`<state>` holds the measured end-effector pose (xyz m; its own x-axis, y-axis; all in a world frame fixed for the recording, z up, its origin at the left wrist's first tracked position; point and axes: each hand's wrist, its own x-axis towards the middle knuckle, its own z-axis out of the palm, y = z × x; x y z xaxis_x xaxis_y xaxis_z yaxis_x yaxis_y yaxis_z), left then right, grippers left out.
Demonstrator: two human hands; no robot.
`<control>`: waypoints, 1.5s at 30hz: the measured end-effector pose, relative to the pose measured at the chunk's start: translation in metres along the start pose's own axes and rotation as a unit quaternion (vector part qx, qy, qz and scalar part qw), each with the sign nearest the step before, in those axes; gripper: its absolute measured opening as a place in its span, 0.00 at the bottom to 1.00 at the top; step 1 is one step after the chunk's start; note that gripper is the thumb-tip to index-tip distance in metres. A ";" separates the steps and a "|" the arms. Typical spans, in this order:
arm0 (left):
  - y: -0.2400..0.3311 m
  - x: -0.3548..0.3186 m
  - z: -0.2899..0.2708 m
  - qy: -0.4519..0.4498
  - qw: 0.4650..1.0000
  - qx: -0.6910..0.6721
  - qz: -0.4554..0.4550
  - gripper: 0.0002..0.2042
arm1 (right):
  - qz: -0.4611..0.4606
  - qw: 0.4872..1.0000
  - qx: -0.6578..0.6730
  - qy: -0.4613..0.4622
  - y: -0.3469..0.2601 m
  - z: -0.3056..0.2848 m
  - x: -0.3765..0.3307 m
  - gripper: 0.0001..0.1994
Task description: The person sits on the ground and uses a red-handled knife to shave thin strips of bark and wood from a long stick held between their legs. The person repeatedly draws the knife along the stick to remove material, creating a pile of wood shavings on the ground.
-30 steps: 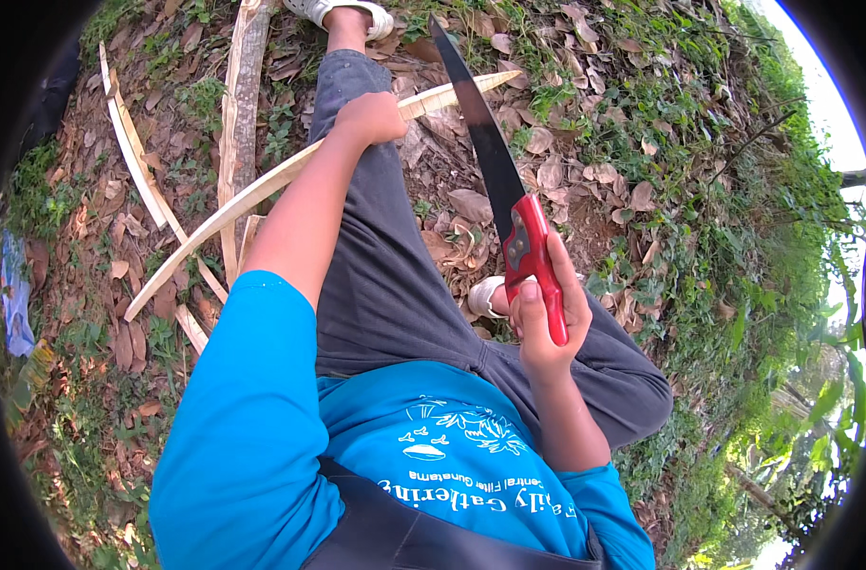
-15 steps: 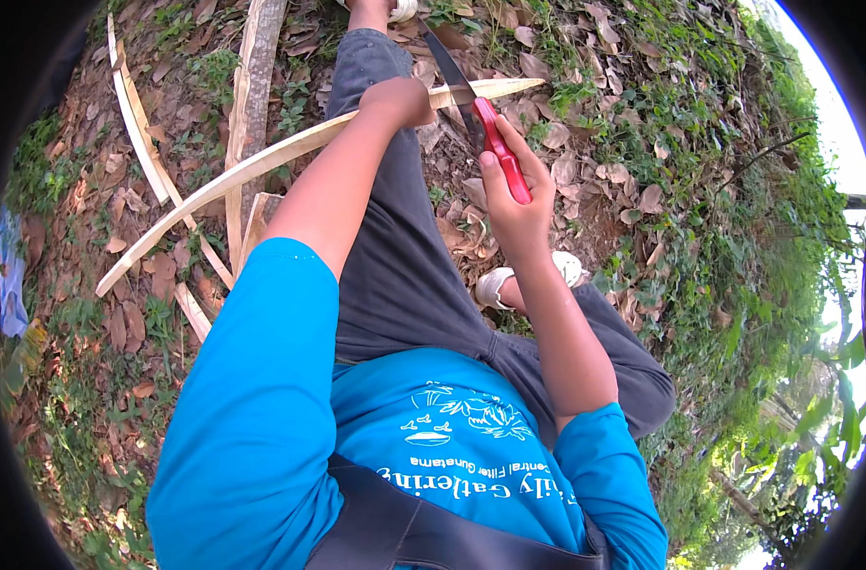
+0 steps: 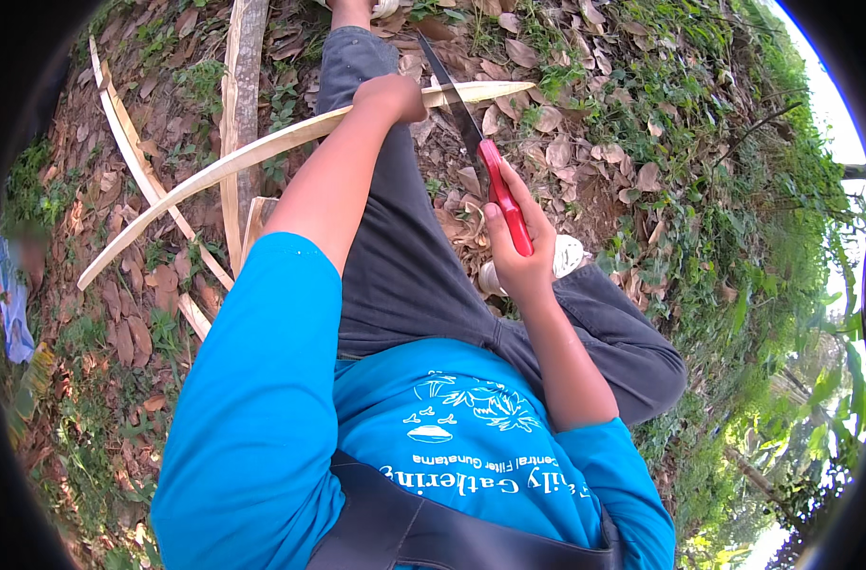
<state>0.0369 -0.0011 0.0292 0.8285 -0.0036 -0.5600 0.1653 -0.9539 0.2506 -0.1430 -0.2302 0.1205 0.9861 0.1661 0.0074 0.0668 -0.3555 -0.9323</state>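
The left hand [image 3: 387, 97], at upper centre of the frame, was clenched around a long pale wooden strip [image 3: 252, 152] running from centre left to upper right. The right hand [image 3: 520, 252], at centre, wrapped its fingers around the red handle of a knife [image 3: 480, 157], whose blade touched the strip.

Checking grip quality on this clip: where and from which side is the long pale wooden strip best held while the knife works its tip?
Probably on the strip just behind its tapered tip, where the left hand wraps it from above, over the knee. The strip is long and bowed, so a grip near the knife in the right hand should steady it.
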 end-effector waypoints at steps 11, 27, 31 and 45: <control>0.011 -0.005 0.001 -0.007 0.996 0.078 0.048 0.21 | 0.053 0.998 0.030 0.003 -0.019 -0.051 -0.070 0.26; -0.138 -0.030 0.022 0.372 0.909 -0.124 0.143 0.41 | 0.048 0.991 0.128 0.001 -0.014 -0.051 -0.079 0.25; -0.229 -0.090 0.069 0.448 0.864 -0.118 -0.196 0.44 | 0.082 0.986 0.143 -0.007 -0.013 -0.056 -0.081 0.25; -0.268 -0.071 0.116 0.305 0.348 -0.875 -0.140 0.33 | 0.044 0.991 0.127 0.022 -0.003 -0.050 -0.084 0.26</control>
<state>-0.1277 0.2196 -0.0896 0.5204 0.5894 -0.6178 -0.0843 0.7555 0.6497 -0.2181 -0.2896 0.1406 0.9925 0.1021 -0.0678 -0.0549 -0.1239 -0.9908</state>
